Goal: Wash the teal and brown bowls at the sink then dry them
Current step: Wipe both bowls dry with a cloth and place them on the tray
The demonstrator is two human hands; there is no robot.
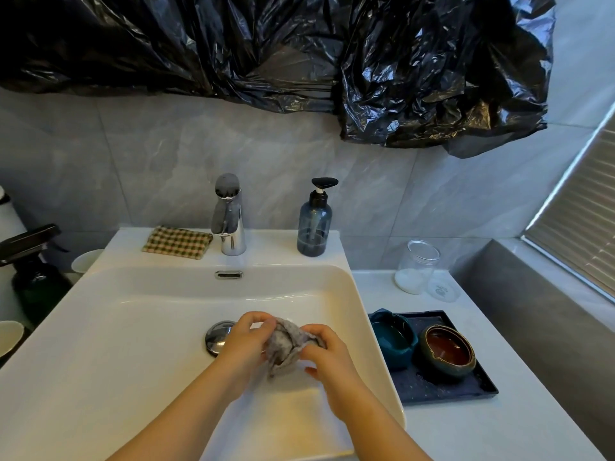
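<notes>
Over the white sink [133,327], my left hand [244,341] and my right hand [329,356] both grip a crumpled grey cloth [285,344] between them, just right of the chrome drain plug [218,332]. The teal bowl [392,339] and the brown bowl [447,351] sit side by side on a dark blue tray [466,390] on the counter to the right of the sink. Both bowls stand upright and look wet inside. Neither hand touches a bowl.
A chrome faucet [229,221] stands at the back of the sink, with a checked cloth [178,242] to its left and a blue soap pump bottle [314,224] to its right. A clear jar [417,271] with white powder sits behind the tray. Black plastic sheeting [299,54] covers the wall above.
</notes>
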